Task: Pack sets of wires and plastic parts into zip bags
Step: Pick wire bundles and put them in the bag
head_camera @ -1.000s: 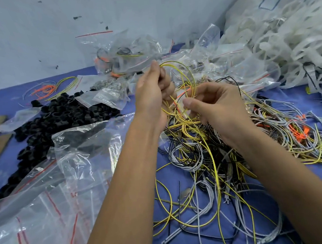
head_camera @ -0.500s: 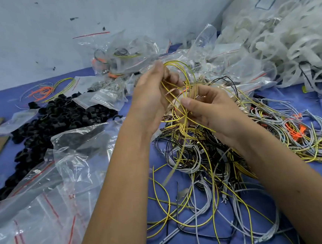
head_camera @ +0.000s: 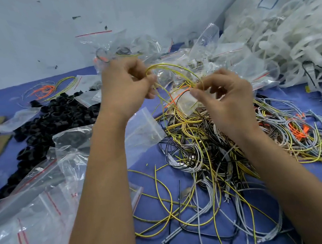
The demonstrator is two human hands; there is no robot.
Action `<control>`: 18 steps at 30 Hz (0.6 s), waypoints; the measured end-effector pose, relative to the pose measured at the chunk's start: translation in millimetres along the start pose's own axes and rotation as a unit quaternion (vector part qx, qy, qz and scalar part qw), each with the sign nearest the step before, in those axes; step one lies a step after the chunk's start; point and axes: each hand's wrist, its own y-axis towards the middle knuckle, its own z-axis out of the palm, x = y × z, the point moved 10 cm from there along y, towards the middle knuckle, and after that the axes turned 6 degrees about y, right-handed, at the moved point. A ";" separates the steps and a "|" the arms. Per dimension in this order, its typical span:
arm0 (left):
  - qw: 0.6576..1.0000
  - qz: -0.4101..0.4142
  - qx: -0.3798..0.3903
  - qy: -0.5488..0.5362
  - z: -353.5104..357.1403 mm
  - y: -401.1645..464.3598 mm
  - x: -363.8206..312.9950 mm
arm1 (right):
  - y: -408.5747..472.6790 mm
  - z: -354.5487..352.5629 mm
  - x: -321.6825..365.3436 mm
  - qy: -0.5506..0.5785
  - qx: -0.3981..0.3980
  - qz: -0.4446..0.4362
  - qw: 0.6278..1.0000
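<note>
While two hands, left and right, pinch one yellow wire loop, tangled wires cover the counter.

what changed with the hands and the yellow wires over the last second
The left hand and right hand have drawn apart, opening the yellow wire loop into a wide arc between them. Before, they were bunched close together over the wire pile. Both still pinch the loop. The pile, the black plastic parts and the zip bags lie as before.

wire pile right on table | plastic parts left | zip bags near-left
</note>
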 end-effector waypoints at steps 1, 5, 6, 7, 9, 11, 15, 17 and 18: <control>0.998 0.013 -0.048 0.038 -10.5 1.4 -1.3 | 1.1 -7.0 1.0 0.006 -0.025 -0.007 1.000; 0.984 0.023 -0.099 0.145 -18.7 3.8 4.1 | 0.1 -13.1 -3.3 0.065 -0.054 0.014 0.996; 0.983 0.014 -0.087 0.160 -13.2 4.6 9.9 | -1.0 -11.5 -5.0 0.084 -0.055 0.026 0.995; 0.982 0.003 -0.075 0.175 -7.2 4.8 16.4 | -1.9 -10.3 -7.6 0.111 -0.058 0.044 0.991; 0.979 -0.023 -0.058 0.196 1.7 4.5 30.1 | -3.4 -6.9 -15.0 0.182 -0.061 0.090 0.977; 0.974 -0.043 -0.059 0.215 3.1 4.2 41.8 | -5.3 -0.3 -21.8 0.254 -0.057 0.139 0.956; 0.982 -0.091 -0.077 0.146 0.2 0.1 55.4 | -12.9 15.8 -29.6 0.354 -0.046 0.209 0.910; 0.984 -0.132 -0.109 -0.042 -0.1 -3.4 57.5 | -18.6 26.8 -30.5 0.370 -0.026 0.235 0.898; 0.970 -0.152 -0.118 -0.149 3.7 -3.8 56.8 | -21.8 32.2 -29.8 0.370 -0.018 0.244 0.896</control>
